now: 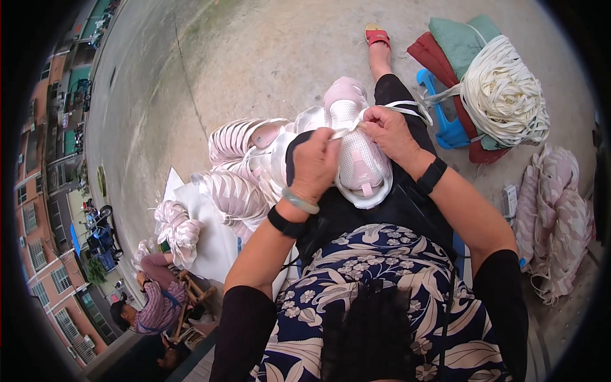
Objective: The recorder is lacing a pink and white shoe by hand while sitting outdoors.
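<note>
A pale pink and white sneaker (360, 162) lies across my lap, heel toward me and toe pointing away. Over its opening runs a flat white shoelace (347, 131). My left hand (314, 164), a bangle and a black band at its wrist, is closed on the lace at the shoe's left side. On the other side my right hand (396, 135) pinches the same lace between thumb and fingers, and a loose end trails off to the right past my knee. Both hands sit close together just above the shoe, and the fingers partly cover the lacing.
Stacked pink-and-white shoe pieces (237, 194) rest at my left, beside a wrapped bundle (178, 232). At the right, a heap of white laces (506, 92) tops a blue stool (449, 132) with green and red cloth. Further bundles (554, 219) lie nearer. Another person (156, 309) sits lower left.
</note>
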Action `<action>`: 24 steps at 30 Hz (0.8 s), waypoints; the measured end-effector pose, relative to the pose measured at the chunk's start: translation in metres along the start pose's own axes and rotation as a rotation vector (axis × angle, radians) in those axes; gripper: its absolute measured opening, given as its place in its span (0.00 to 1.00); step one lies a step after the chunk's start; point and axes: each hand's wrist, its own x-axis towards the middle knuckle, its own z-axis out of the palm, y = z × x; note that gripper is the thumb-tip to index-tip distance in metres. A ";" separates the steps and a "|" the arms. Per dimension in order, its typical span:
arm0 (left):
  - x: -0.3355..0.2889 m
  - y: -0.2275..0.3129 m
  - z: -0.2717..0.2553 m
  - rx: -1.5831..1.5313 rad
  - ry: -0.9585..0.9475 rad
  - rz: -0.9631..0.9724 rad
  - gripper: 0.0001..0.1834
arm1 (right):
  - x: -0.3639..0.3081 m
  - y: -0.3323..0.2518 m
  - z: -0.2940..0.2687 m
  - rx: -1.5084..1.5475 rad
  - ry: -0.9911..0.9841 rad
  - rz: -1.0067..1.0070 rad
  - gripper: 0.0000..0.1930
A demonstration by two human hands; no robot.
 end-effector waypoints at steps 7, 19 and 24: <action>-0.008 -0.049 -0.096 -1.100 0.599 -0.710 0.05 | 0.000 0.005 0.002 -0.185 0.063 0.032 0.06; -0.024 -0.020 -0.024 -1.249 0.158 -0.790 0.07 | -0.002 -0.001 0.006 -0.240 0.106 0.024 0.10; -0.012 -0.019 -0.007 -1.203 0.091 -0.697 0.08 | -0.001 -0.002 0.001 -0.122 0.036 0.049 0.08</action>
